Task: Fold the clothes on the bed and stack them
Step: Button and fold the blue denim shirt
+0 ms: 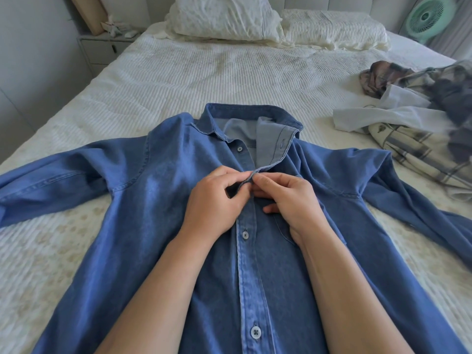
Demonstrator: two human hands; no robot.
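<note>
A blue denim shirt (158, 200) lies face up on the bed (178, 80), collar away from me, sleeves spread to both sides. Its lower buttons are fastened; the collar area is open. My left hand (217, 198) pinches the edge of the button placket at chest height. My right hand (288, 198) pinches the same placket from the other side, fingertips almost meeting the left ones. At the right of the bed lies a loose heap of clothes (419, 118): a plaid shirt, a white garment and a dark patterned piece.
Two cream pillows (224, 19) lie at the head of the bed. A mint-green fan (429, 16) stands at the far right corner. A white nightstand (102, 47) is beyond the bed's left side.
</note>
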